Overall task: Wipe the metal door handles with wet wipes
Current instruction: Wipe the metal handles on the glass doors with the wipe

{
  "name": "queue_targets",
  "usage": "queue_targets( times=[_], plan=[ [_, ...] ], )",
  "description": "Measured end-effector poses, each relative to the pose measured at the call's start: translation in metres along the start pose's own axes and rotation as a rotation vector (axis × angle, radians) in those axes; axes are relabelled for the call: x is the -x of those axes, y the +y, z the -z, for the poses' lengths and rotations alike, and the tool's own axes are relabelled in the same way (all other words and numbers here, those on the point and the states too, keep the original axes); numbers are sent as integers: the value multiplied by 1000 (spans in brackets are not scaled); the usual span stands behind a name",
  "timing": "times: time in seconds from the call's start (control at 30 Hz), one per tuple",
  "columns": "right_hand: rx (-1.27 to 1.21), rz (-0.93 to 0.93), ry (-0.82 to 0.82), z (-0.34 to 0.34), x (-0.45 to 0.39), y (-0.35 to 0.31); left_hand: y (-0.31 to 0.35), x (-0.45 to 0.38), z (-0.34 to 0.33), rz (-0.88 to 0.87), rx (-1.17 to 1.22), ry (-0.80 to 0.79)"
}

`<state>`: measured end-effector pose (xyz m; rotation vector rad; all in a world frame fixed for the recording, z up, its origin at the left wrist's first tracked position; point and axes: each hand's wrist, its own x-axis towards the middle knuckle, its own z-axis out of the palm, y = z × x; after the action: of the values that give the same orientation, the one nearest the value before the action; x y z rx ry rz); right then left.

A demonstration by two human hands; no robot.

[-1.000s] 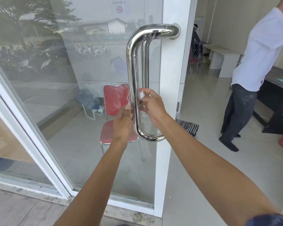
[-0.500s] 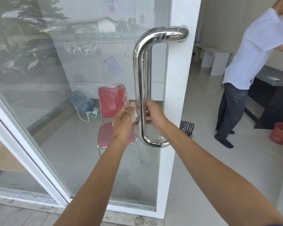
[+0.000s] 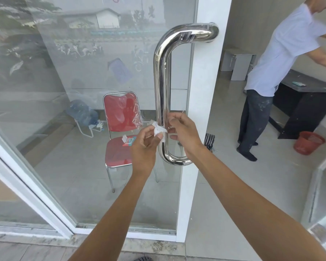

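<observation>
Polished steel U-shaped door handle (image 3: 161, 91) on white-framed glass door: L hand (image 3: 145, 146) pinches white wet wipe (image 3: 159, 129) against lower bar; R hand (image 3: 184, 132) fingers curled behind it, hold unclear. Mid-wipe; next prob. bottom bend.

Both bare forearms extend forward and upward from the lower edge of the view, converging toward the centre. Left hand (image 3: 146, 146): back of the hand faces the camera, fingers curled, thumb and fingertips pinching a small crumpled wet wipe (image 3: 159, 129). Right hand (image 3: 184, 132): positioned just beside the left and slightly higher, wrist bent, fingers curled inward with thumb and forefinger brought together; what they pinch cannot be determined. The two hands are close together, fingertips nearly touching.
</observation>
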<state>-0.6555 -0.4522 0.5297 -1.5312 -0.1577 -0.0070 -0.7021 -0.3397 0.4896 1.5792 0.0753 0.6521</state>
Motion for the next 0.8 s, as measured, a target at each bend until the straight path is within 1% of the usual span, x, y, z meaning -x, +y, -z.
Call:
queue_targets(
  times=[0.23,0.37,0.47,0.53,0.6,0.73,0.8],
  plan=[
    [-19,24,72,-1,11,3,1,4,-10,-125,-47,13],
    [-79,73,129,3,15,-8,30,-21,-17,-181,-31,-12],
    [-155,100,142,6,15,-19,52,-41,-26,-244,-145,26],
    [-185,121,138,6,16,-24,56,-46,-29,-228,-129,38],
    [-189,139,127,5,16,-26,52,-43,-28,-223,-136,10],
    [-181,148,48,0,16,-29,36,-28,-24,-171,-257,-15],
    [-154,151,41,-3,16,-29,31,-23,-20,-117,-236,-71]
  ],
)
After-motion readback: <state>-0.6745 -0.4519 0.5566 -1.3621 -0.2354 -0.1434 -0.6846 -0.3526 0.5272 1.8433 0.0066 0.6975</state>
